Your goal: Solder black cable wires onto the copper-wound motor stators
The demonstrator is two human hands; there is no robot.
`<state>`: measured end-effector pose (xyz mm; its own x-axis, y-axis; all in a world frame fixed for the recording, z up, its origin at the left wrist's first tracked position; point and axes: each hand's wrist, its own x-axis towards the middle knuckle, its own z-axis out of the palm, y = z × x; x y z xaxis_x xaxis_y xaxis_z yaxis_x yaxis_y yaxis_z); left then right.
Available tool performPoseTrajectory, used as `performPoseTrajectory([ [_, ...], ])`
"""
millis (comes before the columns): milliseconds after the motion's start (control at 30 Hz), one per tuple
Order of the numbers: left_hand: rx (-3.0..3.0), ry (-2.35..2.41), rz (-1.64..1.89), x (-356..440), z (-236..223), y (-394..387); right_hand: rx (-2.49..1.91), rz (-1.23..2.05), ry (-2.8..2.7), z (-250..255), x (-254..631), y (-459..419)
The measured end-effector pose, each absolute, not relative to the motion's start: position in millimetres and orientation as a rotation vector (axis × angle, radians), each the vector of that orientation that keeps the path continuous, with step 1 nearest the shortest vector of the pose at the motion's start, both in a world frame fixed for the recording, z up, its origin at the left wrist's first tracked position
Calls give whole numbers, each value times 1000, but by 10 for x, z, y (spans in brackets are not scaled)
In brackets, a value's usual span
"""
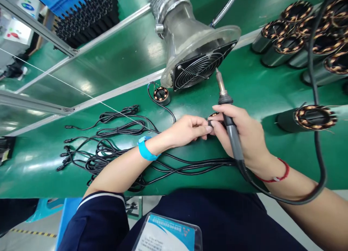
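My right hand point(248, 138) grips a soldering iron point(222, 86), its tip pointing up and away from me toward the fan grille. The thumb and fingertips of that hand also meet my left hand point(186, 131) at a small dark part point(210, 122). My left fingers are pinched on this part; a bit of copper colour shows behind it, but most of it is hidden. A stator with copper windings point(161, 95) stands just beyond my left hand, with a black cable by it. Black cables point(190, 167) run along the bench under my forearms.
A fume extractor hood point(179, 37) with a fan grille point(201, 69) hangs over the bench. A wound stator point(301, 119) lies at right, with several more point(282, 49) behind. Coiled cables point(103, 156) lie left. The iron's cord point(312, 62) loops around my right arm.
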<state>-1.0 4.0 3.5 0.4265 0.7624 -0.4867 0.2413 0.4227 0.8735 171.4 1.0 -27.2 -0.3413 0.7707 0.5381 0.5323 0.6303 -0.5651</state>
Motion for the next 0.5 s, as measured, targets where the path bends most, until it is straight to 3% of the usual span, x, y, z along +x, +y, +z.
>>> performPoseTrajectory([
  [200, 1646, 1501, 490, -247, 223, 89, -1061, 416, -1945, -239, 1832, 29],
  [500, 1752, 2110, 162, -686, 482, 180, -1014, 412, -1871, -108, 1999, 50],
])
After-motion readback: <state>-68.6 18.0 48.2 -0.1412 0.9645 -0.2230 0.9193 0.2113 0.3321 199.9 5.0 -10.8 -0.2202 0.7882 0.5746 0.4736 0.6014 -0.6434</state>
